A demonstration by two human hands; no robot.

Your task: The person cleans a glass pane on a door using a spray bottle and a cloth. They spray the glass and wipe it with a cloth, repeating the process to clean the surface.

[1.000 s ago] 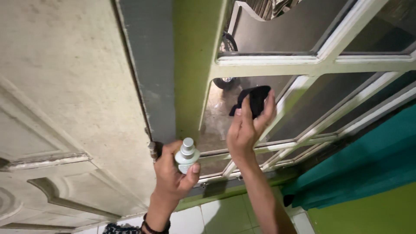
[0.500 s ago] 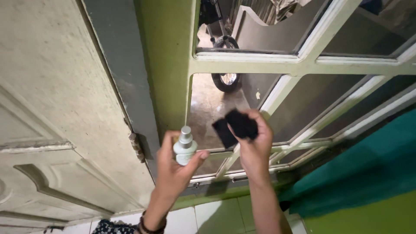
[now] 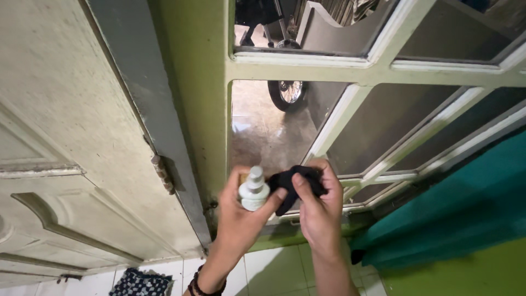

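The left hand (image 3: 241,219) is wrapped around a small pale spray bottle (image 3: 253,192), its fingers (image 3: 274,198) curled round the body and the thumb on the near side, so the bottle stands upright with its nozzle cap pointing up. Just beside it, the right hand (image 3: 319,211) holds a bunched black cloth (image 3: 296,183), pinched between the thumb and the curled fingers; the cloth touches the left fingertips and sits right next to the bottle. Both hands are raised in front of the lowest pane of a green-framed window (image 3: 246,71) with white glazing bars, close to the glass but whether the cloth touches it cannot be told. Through the glass a wet-looking floor and a motorcycle wheel (image 3: 286,93) show outside. To the left stands a worn cream panelled door (image 3: 60,142) with a grey edge and a rusty hinge (image 3: 163,174). A dark beaded bracelet (image 3: 204,286) circles the left wrist. Below, white floor tiles (image 3: 268,268) meet the wall, a patterned dark-and-white mat (image 3: 139,284) lies near the door, and a teal fabric (image 3: 455,214) hangs at the right over a green wall.
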